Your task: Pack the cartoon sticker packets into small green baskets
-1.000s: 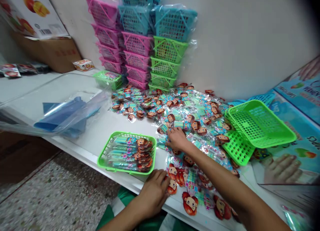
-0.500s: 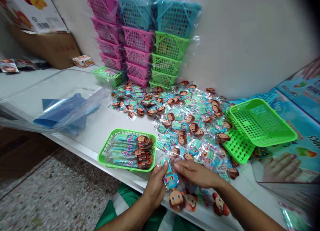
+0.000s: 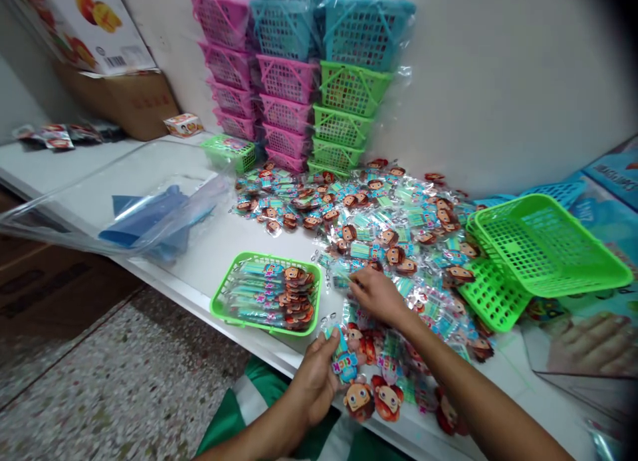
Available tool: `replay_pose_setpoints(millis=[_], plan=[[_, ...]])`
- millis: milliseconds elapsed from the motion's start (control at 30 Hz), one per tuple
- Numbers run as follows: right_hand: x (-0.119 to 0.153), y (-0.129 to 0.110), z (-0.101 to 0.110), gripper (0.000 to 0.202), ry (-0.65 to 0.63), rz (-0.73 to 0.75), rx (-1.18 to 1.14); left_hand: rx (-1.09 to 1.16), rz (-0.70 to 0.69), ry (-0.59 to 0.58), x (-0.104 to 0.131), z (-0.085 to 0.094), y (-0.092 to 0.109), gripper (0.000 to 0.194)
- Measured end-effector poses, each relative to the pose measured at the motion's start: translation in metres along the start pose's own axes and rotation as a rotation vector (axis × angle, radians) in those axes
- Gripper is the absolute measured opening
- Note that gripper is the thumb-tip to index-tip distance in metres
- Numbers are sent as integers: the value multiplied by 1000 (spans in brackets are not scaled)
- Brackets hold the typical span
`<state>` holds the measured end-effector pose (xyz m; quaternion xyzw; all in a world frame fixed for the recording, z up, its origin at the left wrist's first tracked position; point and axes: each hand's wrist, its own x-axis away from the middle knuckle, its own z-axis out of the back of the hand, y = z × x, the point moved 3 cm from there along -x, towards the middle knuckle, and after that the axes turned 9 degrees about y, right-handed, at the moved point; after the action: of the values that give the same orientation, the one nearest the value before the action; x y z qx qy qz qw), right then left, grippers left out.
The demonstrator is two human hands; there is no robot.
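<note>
My left hand (image 3: 316, 374) is closed at the table's front edge, thumb on top of a clear plastic packet (image 3: 345, 363) printed "Stick" with a cartoon head at its lower end. A red-haired packet (image 3: 387, 398) lies close against it; whether the hand grips that one too I cannot tell. My right hand (image 3: 376, 291) reaches over the pile of similar packets (image 3: 366, 232), fingertips pinched at the end of one packet (image 3: 341, 279). Left of both hands stands a green basket (image 3: 216, 305) filled with a row of these packets, heads to the right.
Wrapped pink baskets (image 3: 286, 112), blue baskets (image 3: 366, 32) and green baskets (image 3: 343, 125) are stacked along the wall. Loose green baskets (image 3: 548, 248) sit at the right by a printed carton (image 3: 598, 341). Clear plastic bag with blue sheets (image 3: 149, 215) lies on the left.
My right hand has left the packet beside my left hand and moved up and away onto the pile. My left hand keeps its packet near the table edge. The view has shifted slightly.
</note>
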<state>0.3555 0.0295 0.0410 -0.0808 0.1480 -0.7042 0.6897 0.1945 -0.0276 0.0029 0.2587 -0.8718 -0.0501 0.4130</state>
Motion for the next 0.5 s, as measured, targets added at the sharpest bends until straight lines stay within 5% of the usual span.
replay_pose_setpoints(millis=[133,233,400,500], plan=[[48,-5,18,32,-265,-153,-694,82,-60,-183,-4,-9,0,21],[67,-10,10,38,-398,-158,-804,120,-70,-142,-12,-8,-1,21],[23,11,-1,35,49,-85,-220,146,18,-36,-19,1,-2,30],[-12,14,-12,25,76,112,226,162,69,-41,-15,0,-1,35]])
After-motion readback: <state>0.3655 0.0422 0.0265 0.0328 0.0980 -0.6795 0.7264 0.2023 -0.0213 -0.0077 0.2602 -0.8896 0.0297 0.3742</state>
